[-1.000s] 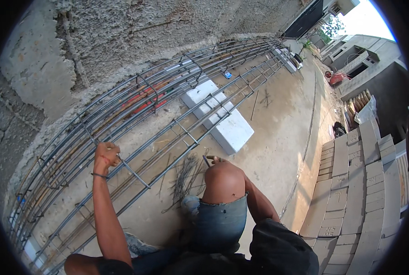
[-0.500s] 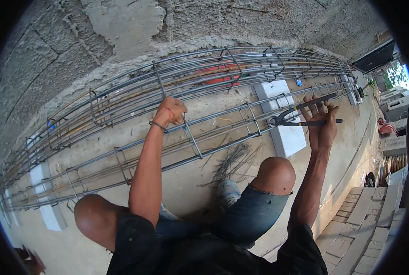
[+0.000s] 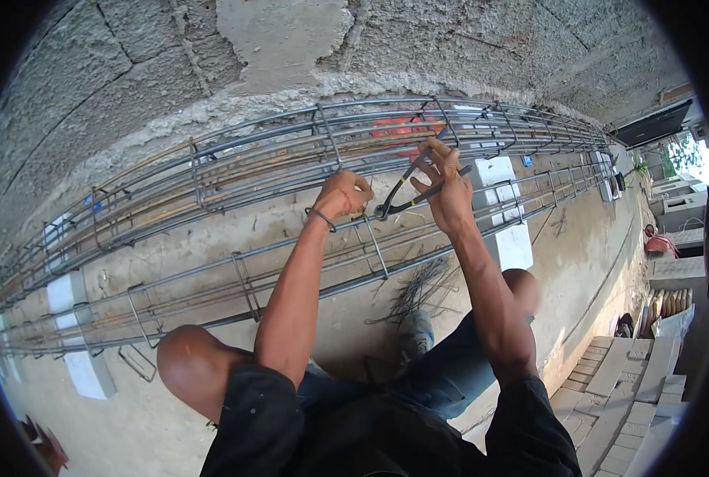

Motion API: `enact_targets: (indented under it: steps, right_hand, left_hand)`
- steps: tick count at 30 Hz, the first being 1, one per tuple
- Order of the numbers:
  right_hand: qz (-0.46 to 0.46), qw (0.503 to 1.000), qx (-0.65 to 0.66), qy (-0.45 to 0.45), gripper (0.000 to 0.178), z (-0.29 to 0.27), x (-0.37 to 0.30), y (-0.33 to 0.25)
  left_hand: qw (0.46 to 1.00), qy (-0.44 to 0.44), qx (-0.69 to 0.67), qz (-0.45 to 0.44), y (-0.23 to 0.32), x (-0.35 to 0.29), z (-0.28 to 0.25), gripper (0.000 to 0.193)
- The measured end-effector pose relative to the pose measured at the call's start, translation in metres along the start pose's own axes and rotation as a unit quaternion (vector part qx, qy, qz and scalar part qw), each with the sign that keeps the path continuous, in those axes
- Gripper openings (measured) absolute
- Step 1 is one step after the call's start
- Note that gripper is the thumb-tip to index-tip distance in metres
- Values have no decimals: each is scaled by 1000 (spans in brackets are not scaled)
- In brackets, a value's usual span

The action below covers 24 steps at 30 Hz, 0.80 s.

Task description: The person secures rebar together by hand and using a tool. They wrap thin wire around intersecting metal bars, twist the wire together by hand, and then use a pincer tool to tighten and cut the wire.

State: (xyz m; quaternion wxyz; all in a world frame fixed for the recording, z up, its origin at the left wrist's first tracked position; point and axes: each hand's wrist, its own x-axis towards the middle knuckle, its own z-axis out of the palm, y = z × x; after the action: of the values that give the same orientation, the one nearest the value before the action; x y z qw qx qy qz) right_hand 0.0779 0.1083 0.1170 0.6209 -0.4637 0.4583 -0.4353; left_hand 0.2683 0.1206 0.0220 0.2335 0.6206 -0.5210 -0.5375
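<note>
My right hand [image 3: 448, 191] holds long-handled pincers [image 3: 381, 212], its fingers spread around the two parted handles. Their jaws are at the upper bar of the near rebar cage [image 3: 354, 282], close beside my left hand [image 3: 345, 195]. That left hand is closed, fingers curled in at the top of a square stirrup [image 3: 376, 246]; what it grips is hidden. Behind the near cage lies a second, denser rebar cage [image 3: 328, 135]. A loose bundle of thin tie wire [image 3: 418, 294] rests on the ground in front of my foot.
White blocks [image 3: 515, 248] support the cages, with another block [image 3: 90, 372] at the left. A rough wall [image 3: 466, 48] runs behind. Something red [image 3: 402, 131] shows through the far cage. Paving blocks [image 3: 601, 405] are laid or stacked at the lower right. My knees flank the near cage.
My right hand has brought the pincers leftward from over the right white block to beside my left hand. The left hand stays by the same stirrup, while the whole view has shifted somewhat.
</note>
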Motion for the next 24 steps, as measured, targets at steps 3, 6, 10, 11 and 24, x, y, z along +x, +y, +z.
enact_targets:
  steps: [3, 6, 10, 11, 24]
  right_hand:
    - [-21, 999, 20, 19, 59, 18, 2, 11]
    - [-21, 999, 25, 11, 58, 26, 7, 12]
    - [-37, 998, 41, -1, 59, 24, 13, 14]
    - [-38, 998, 52, 11, 60, 25, 15, 14]
    - [-68, 993, 101, 4, 36, 51, 34, 18]
  left_hand:
    - [999, -19, 16, -33, 8, -1, -3, 24]
    - [999, 17, 41, 24, 7, -7, -5, 20]
    - [999, 24, 28, 33, 3, -10, -7, 20]
    - [999, 23, 4, 36, 0, -10, -7, 21]
    - [991, -2, -108, 85, -11, -15, -11, 26]
